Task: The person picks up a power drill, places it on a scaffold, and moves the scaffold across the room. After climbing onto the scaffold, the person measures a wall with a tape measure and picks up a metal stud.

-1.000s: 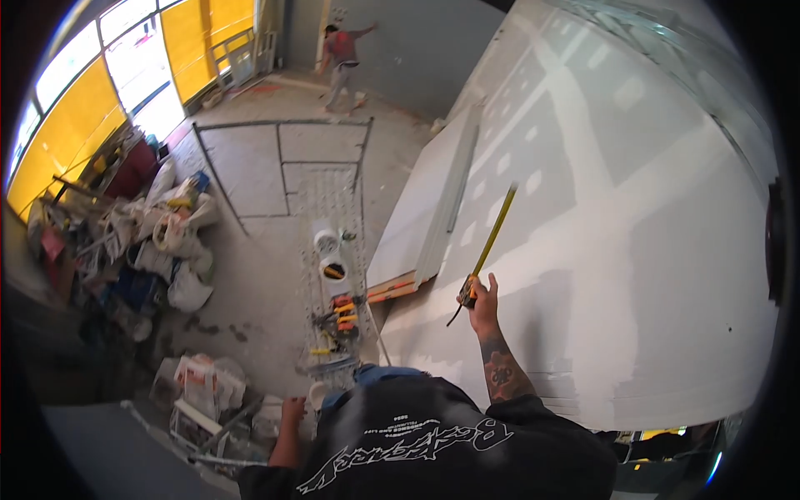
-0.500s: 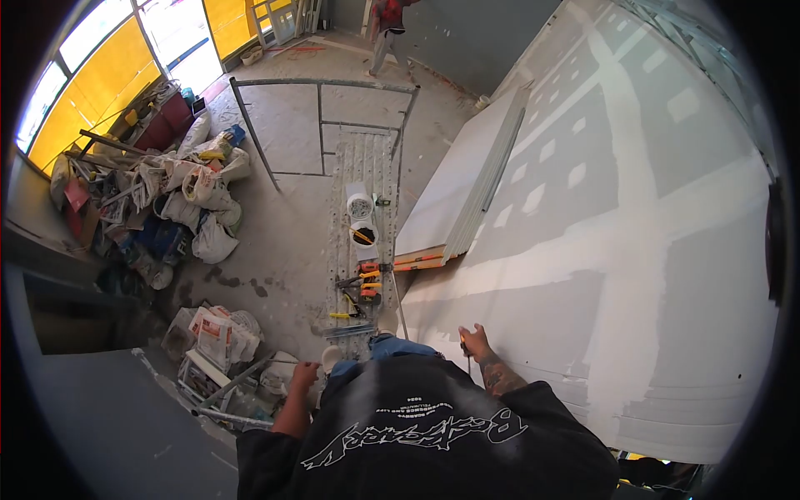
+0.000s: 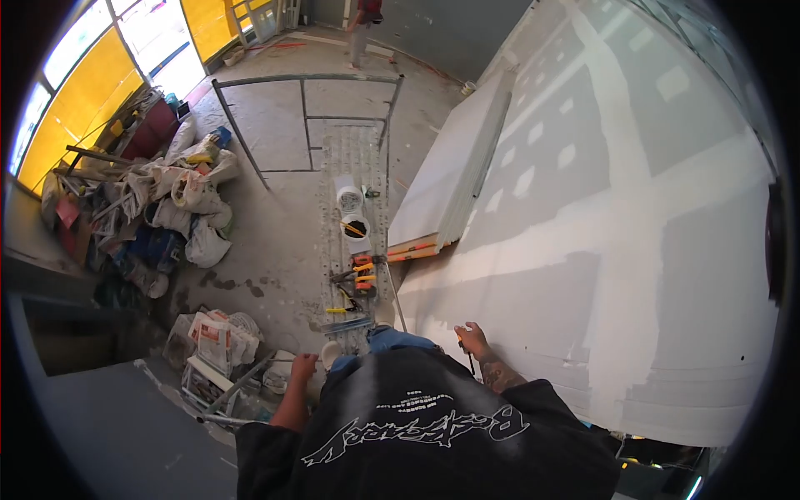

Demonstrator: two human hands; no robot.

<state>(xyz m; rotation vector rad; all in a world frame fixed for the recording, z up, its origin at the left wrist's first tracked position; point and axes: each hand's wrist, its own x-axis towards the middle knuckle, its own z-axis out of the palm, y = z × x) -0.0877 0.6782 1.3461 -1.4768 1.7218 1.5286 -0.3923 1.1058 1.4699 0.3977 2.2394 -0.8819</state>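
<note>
My left hand [image 3: 304, 365] is out to the left of my body, fingers curled, near a thin metal bar; what it holds, if anything, is too small to tell. On the right, my right hand [image 3: 472, 337] is closed round a screwdriver-like tool [image 3: 462, 343] with a dark and yellow handle, its thin shaft pointing back toward me. That hand is beside the white plasterboard wall [image 3: 542, 292]. Below me, a perforated metal plank [image 3: 333, 175] bears orange and black tools [image 3: 364, 275] and two white tubs [image 3: 349, 198].
A metal frame [image 3: 304, 117] rises at the plank's far end. Stacked boards [image 3: 450, 171] lean on the right wall. Filled sacks [image 3: 206, 246] are heaped at left, with papers and rails [image 3: 212, 342] nearer. Another person [image 3: 362, 33] stands at the back.
The view has shifted, so the plank, tubs and tools appear slightly farther left and up. The other person appears farther left. Both hands keep nearly the same pose.
</note>
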